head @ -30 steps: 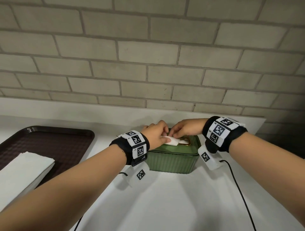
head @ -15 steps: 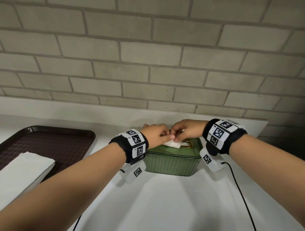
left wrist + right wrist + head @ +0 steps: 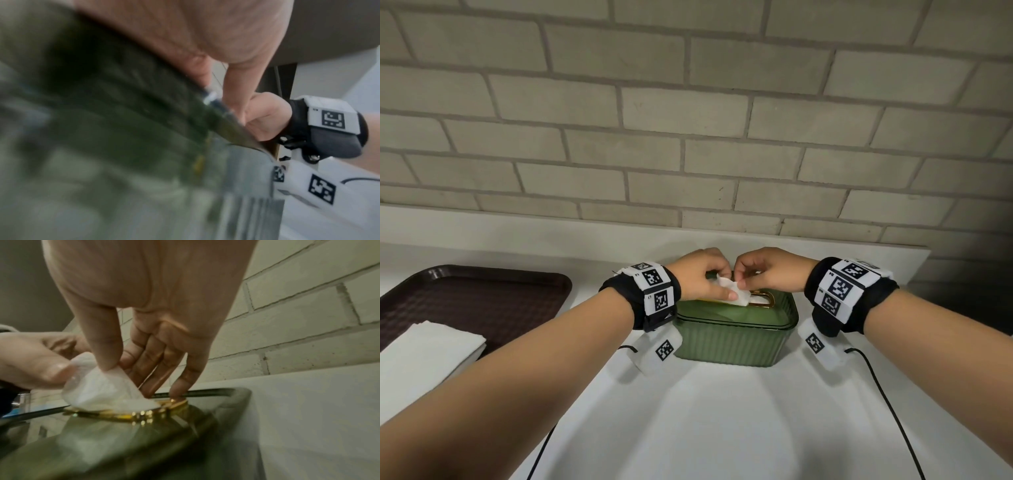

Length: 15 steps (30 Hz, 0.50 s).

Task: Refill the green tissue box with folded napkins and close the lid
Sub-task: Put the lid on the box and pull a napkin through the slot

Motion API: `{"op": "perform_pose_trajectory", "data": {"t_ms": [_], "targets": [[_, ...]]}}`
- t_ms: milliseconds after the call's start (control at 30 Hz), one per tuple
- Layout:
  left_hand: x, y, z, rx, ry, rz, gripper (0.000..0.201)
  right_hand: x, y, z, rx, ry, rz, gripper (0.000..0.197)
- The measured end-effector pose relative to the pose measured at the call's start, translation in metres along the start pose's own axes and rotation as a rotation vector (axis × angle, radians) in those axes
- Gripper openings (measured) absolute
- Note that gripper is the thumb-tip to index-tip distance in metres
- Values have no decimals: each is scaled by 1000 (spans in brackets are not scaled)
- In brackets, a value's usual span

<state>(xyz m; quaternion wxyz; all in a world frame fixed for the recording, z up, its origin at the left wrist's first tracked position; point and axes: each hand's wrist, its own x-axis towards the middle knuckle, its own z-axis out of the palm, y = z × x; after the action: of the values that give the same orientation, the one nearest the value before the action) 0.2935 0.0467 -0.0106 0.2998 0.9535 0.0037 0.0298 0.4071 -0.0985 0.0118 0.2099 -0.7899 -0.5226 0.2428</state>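
A canteen-like serving spot: white counter (image 3: 722, 428) against grey brick wall (image 3: 688, 120), brown cafeteria tray (image 3: 482, 298)

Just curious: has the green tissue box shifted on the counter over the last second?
No. The green tissue box sits at the same spot before the brick wall, right of the brown tray.

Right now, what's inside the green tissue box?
A white napkin sticks up through the gold-rimmed slot in the closed lid of the green tissue box, pinched by both hands. The rest of the stack is hidden.
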Motion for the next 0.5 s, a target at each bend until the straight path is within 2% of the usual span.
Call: {"op": "perform_pose_trajectory", "data": {"t_ms": [100, 167, 300, 433, 500], "targets": [[-2, -1, -8, -46, 74, -16, 27, -2, 2, 2, -5, -11, -27, 16], [-3, -1, -12, -71, 71, -56, 26, -4, 2, 4, -6, -21, -31, 11], [-7, -5, -14, -86, 112, -40, 37, -4, 2, 3, -89, -46, -10, 15], [-9, -11, -8, -172, 147, -96, 34, -6, 0, -3, -221, -84, 21, 19], [-10, -9, -4, -184, 120, -119, 29, -6, 1, -5, -264, -84, 28, 14]]}}
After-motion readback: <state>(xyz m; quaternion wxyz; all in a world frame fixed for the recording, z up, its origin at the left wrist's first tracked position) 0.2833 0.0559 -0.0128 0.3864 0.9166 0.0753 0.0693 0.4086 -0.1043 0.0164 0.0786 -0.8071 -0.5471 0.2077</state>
